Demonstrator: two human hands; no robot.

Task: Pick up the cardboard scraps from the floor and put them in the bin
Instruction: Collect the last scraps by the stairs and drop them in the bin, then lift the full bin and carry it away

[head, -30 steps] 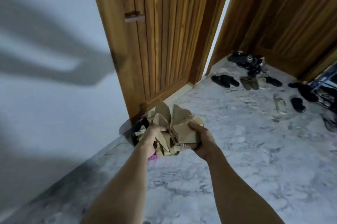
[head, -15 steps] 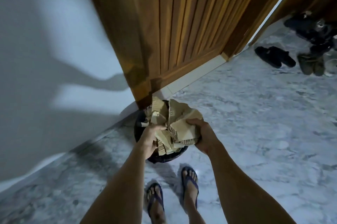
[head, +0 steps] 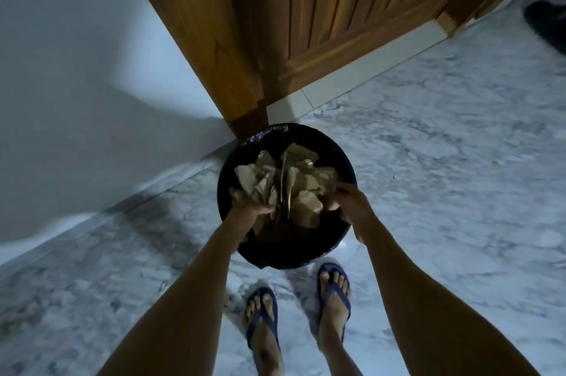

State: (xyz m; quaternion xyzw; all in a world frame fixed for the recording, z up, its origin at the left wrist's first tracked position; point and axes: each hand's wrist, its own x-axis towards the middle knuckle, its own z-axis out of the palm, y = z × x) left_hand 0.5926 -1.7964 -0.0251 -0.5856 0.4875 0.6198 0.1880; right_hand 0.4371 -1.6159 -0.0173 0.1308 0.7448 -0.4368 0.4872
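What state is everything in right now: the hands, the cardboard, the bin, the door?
left hand: closed on the cardboard scraps, over the bin.
right hand: gripping the bundle's other side.
cardboard scraps: crumpled in one bundle, within the bin's opening, not released.
bin: upright, open-topped, black liner, beside the door frame.
wooden door: bottom edge meets the pale threshold strip.
flip-flops: on both feet, facing the bin.

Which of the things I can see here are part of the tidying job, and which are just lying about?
Part of the job:
- crumpled brown cardboard scraps
- round black bin with plastic liner
- left hand and right hand, both gripping the scraps over the bin

Just there:
- dark shoe by the doorway
- ribbed wooden door
- blue flip-flops on the person's feet
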